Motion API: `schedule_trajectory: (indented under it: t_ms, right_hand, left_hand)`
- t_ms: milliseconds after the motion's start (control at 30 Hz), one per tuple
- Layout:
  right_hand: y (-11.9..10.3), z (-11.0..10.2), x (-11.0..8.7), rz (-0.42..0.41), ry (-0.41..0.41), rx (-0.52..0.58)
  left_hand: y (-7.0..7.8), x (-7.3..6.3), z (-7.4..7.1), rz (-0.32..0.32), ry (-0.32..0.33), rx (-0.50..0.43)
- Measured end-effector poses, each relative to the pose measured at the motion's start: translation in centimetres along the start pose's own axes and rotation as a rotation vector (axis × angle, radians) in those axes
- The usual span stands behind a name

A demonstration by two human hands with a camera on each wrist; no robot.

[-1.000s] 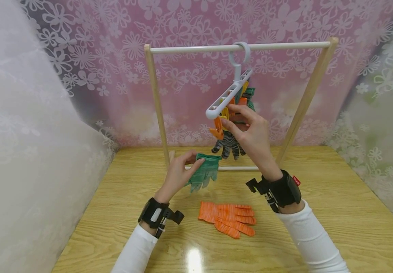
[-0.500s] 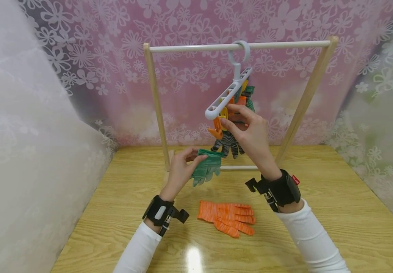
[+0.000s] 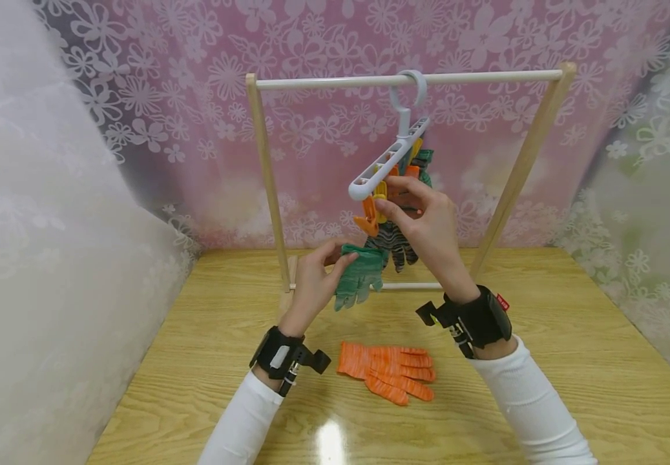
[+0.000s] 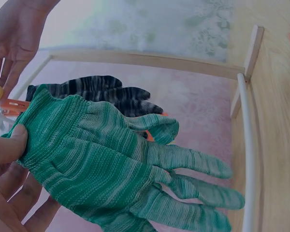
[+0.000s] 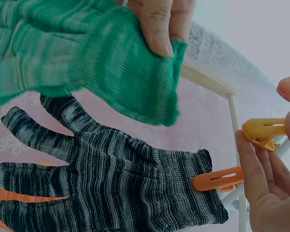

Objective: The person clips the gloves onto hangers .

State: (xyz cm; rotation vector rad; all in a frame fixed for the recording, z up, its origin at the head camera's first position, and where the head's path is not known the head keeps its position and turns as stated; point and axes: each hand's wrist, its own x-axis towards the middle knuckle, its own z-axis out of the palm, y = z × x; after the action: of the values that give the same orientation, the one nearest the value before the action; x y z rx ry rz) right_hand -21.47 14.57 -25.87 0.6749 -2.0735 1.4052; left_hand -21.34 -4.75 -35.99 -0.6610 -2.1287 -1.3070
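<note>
My left hand (image 3: 314,281) pinches a green striped knit glove (image 4: 101,159) at its cuff, thumb on the near side, and the glove's fingers hang down. Just above and to the right, my right hand (image 3: 432,226) grips a yellow clip (image 5: 265,126) between thumb and fingers. That clip hangs from a grey clip hanger (image 3: 387,161). In the right wrist view an orange clip bites the cuff of a black-and-grey striped glove (image 5: 116,179), which overlaps the green glove from behind in the head view. An orange clip (image 3: 367,218) with nothing in it hangs at the hanger's near end.
The hanger's hook sits over the white bar (image 3: 335,82) of a wooden rack (image 3: 267,181). More gloves hang farther back on it, including a green one (image 3: 426,166). An orange glove (image 3: 384,365) lies flat on the wooden table (image 3: 207,387) in front.
My left hand has moved up and right with the green glove, closer to the hanger and the clip. The right hand has stayed at the yellow clip.
</note>
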Motion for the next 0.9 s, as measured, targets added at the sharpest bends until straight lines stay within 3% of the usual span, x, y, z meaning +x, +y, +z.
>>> schedule_trajectory:
  t_ms: [167,467,900]
  right_hand:
    - [-0.1,0.0,0.1,0.017,-0.006,0.0]
    - [-0.1,0.1,0.4,0.029,-0.025,0.049]
    - [0.0,0.1,0.5,0.034,-0.037,0.119]
  left_hand:
    - [0.6,0.4,0.1,0.002,0.007,-0.002]
    - [1.2,1.2,0.3,0.073,0.006,-0.099]
    - [2.1,2.2,0.7,0.094,0.05,-0.118]
